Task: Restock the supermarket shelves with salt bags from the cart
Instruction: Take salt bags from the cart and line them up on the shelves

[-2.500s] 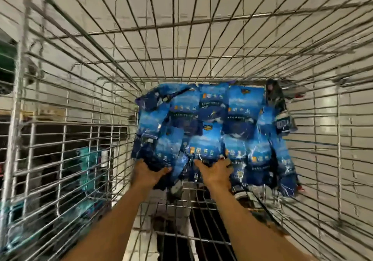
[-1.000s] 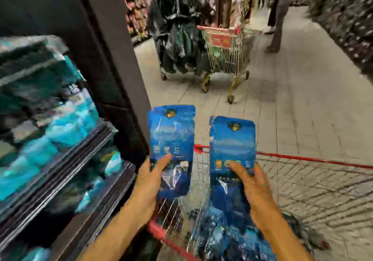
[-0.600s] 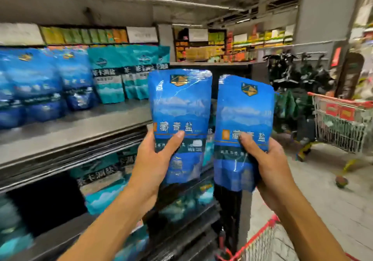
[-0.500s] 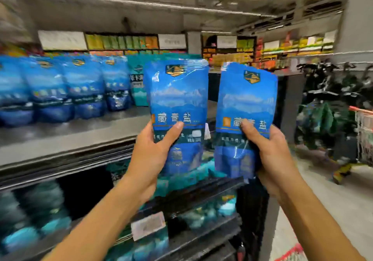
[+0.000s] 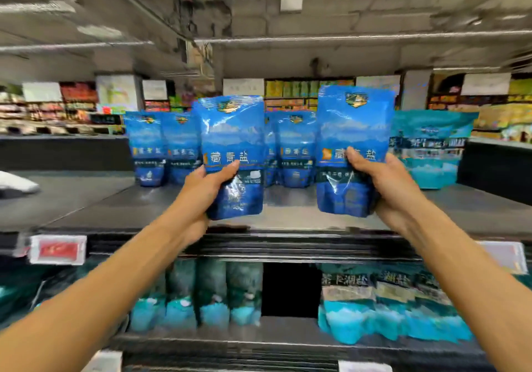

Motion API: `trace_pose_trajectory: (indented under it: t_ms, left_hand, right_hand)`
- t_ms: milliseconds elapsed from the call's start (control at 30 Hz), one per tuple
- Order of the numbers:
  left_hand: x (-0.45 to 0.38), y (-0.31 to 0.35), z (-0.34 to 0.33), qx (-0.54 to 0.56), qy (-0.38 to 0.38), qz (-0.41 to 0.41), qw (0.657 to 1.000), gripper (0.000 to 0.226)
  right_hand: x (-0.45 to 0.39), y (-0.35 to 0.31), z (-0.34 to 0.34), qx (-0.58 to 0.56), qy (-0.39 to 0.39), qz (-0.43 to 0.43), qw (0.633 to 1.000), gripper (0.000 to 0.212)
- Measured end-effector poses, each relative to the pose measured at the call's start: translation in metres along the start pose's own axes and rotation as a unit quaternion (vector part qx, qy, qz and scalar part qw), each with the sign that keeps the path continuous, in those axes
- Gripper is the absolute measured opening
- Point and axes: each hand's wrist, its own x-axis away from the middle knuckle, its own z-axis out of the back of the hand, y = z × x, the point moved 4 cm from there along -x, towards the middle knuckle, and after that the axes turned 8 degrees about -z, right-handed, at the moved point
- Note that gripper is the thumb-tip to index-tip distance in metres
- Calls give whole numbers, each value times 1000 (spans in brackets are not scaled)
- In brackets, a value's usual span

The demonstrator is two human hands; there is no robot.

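The top shelf [image 5: 86,199] stretches across in front of you, dark and mostly bare on its near part. At its far edge stands a row of blue salt bags [image 5: 295,148]; to their right sit teal bags [image 5: 431,147], their print too blurred to read. On the lower shelf [image 5: 259,340] more teal bags [image 5: 374,308] stand in a row, their white lettering unclear. A red price tag [image 5: 59,249] hangs on the shelf edge at the left, unreadable. Your right hand [image 5: 385,187] is closed around the lower half of the right salt bag [image 5: 352,129], held upright above the shelf. Your left hand [image 5: 207,184] clasps the left salt bag [image 5: 231,135] likewise, thumb across its front. Both read 藏青盐 in white under a gold emblem.
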Motion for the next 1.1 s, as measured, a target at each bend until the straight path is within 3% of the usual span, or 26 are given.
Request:
trace_pose_trajectory:
  t_ms: [100,200,400,533,667,767,833,900,1000,1033,1100]
  left_hand:
    - [-34,-1,41,2,10,3,1000,19]
    - [-74,-6,65,-7,3,24,1000,26]
    - [-136,-27,67,-18,11,71,997,39]
    - [-167,-55,57,-33,8,79,996,40]
    - [-187,-74,52,-79,-13,33,996,30]
    - [-192,-77,58,-161,-20,-10,987,15]
    - [-196,-75,66,-297,-40,-26,954,35]
    - [-194,-72,72,-458,-54,-10,887,62]
    - [-187,-67,73,-585,-32,14,810,86]
    - [-187,-65,71,-610,-32,14,792,91]
    - [-189,-62,72,-640,-27,16,768,75]
  right_hand:
    - [-30,12,-12,5,15,-11,1000,18]
    - [-57,20,-8,28,48,-30,998,16]
    - [-102,30,24,39,119,-77,989,19]
    - [-124,34,41,57,147,-110,981,9]
    - [-145,39,40,66,124,-127,982,7]
    - [-156,49,36,76,74,-130,986,26]
    - [-159,50,40,180,56,-130,974,33]
    - [-162,48,48,321,49,-138,936,35]
    - [-169,48,60,417,59,-159,893,41]
    - [-171,50,62,427,73,-165,886,42]
    - [-178,54,62,405,91,-165,895,45]
